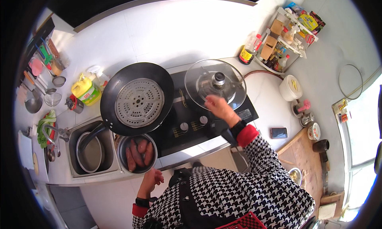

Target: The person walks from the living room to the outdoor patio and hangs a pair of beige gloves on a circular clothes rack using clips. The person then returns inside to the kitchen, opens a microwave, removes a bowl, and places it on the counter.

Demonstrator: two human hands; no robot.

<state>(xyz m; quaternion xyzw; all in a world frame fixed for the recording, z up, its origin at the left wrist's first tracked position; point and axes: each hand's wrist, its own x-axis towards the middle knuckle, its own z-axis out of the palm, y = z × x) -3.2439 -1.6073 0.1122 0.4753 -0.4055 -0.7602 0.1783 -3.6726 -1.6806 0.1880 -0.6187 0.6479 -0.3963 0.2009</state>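
Observation:
My right hand (pixel 220 107), slightly blurred with its fingers curled, is over the near edge of a clear glass lid (pixel 198 82). I cannot tell whether it touches the glass. The lid has a black and silver knob (pixel 219 78) and lies over the right burner. My left hand (pixel 152 178) is close to the near rim of a metal bowl (pixel 120 152), its fingers loosely bent and nothing seen in them. Several sweet potatoes (pixel 137 155) are in the bowl. A black wok (pixel 109 99) with a perforated metal steamer plate (pixel 139 103) in it stands on the left of the black cooktop (pixel 191 109).
The wok's handle reaches over the sink (pixel 112 166), where a metal pot (pixel 90 157) sits. A yellow detergent bottle (pixel 85 90) stands behind the sink. On the right are a soy sauce bottle (pixel 247 54), a corner rack (pixel 286 43), a white tub (pixel 289 88) and a phone (pixel 278 133).

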